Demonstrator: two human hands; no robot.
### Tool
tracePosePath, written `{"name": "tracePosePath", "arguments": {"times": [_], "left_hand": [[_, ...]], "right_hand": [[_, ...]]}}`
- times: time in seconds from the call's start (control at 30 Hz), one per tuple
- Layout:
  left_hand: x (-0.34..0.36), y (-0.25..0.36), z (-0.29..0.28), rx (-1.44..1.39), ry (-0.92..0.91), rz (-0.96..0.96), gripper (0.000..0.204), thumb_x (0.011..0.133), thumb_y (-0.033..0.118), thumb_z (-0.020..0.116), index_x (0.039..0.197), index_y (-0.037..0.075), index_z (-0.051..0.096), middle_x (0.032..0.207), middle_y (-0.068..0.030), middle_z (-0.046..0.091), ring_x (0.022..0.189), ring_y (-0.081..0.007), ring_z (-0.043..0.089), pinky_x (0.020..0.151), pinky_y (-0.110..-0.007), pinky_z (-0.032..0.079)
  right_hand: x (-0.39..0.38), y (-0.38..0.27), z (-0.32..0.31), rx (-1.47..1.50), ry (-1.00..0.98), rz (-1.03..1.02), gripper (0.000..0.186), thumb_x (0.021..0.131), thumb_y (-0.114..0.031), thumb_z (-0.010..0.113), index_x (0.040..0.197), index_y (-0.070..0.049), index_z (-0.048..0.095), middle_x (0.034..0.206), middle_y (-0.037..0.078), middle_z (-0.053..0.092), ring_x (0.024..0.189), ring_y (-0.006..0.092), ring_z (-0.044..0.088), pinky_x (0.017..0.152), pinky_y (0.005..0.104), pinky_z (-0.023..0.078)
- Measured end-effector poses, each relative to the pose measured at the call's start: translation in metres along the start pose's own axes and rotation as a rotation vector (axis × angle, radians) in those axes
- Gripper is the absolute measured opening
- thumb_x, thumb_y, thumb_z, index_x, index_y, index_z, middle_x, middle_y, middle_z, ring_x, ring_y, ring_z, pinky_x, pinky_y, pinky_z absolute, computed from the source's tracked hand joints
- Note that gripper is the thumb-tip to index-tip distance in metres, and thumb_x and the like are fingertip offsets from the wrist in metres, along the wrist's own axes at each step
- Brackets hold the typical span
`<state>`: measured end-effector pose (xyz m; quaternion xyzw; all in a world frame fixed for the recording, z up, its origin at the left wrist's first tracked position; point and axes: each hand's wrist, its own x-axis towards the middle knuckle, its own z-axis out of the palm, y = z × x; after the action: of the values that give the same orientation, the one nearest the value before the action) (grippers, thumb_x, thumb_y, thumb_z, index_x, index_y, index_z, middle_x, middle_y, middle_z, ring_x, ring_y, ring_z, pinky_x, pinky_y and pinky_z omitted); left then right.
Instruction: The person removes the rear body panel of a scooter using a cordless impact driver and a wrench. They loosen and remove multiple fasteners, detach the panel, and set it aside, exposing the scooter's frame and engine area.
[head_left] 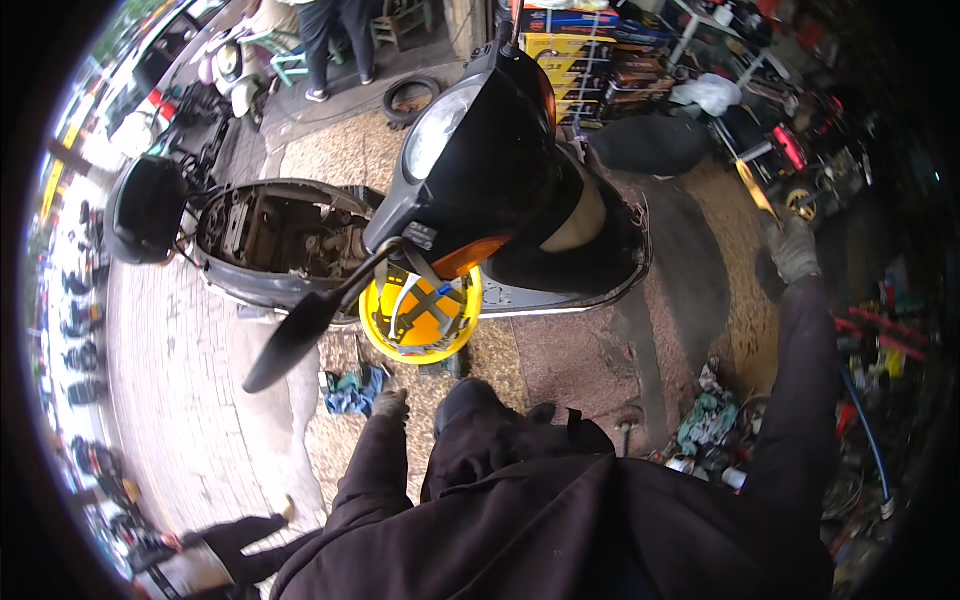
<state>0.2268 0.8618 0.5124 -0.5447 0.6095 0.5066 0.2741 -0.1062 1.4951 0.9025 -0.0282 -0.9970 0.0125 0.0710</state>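
A black scooter (590, 245) stands in front of me, with its headlight housing turned to the left and its seat compartment (285, 235) uncovered. From the handlebar side hangs a yellow hard hat (418, 345), its inner straps showing. My left hand (391, 404) is low, near a crumpled blue rag (352, 392) on the ground; its fingers are curled, and anything inside them is hidden. Far out to the right, my gloved right hand (796, 250) is closed at the lower end of a tool with a long yellow-orange handle (757, 190). That tool's kind is unclear.
A black mirror (300, 335) juts toward me from the scooter. Stacked boxes (568, 75) and a tire (411, 101) are beyond it. A black seat (650, 145) lies near cluttered tools and parts at right. Rags (708, 420) lie nearer. A person (335, 40) stands far off.
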Motion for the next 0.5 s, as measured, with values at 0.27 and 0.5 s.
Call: {"name": "tracePosePath", "arguments": {"times": [0.27,0.5], "left_hand": [[-0.038,-0.016,0.142,0.188,-0.048,-0.114,0.035,0.085,0.034,0.059,0.085,0.000,0.061,0.068,-0.0122,0.064,0.054,-0.0243,0.061,0.052,-0.039,0.048],[-0.025,0.051,0.300,0.236,-0.129,-0.167,0.038,0.086,0.037,0.061,0.080,0.000,0.065,0.067,-0.0113,0.065,0.053,-0.0220,0.061,0.051,-0.040,0.047]], "right_hand": [[0.191,-0.063,-0.057,0.143,0.083,-0.252,0.049,0.087,-0.050,0.063,0.106,-0.005,0.066,0.095,0.021,0.067,0.091,0.0352,0.065,0.078,0.0411,0.049],[0.350,-0.025,-0.018,0.076,0.016,-0.385,0.046,0.088,-0.041,0.066,0.110,0.000,0.065,0.086,0.016,0.068,0.076,0.0233,0.063,0.073,0.0342,0.048]]}}
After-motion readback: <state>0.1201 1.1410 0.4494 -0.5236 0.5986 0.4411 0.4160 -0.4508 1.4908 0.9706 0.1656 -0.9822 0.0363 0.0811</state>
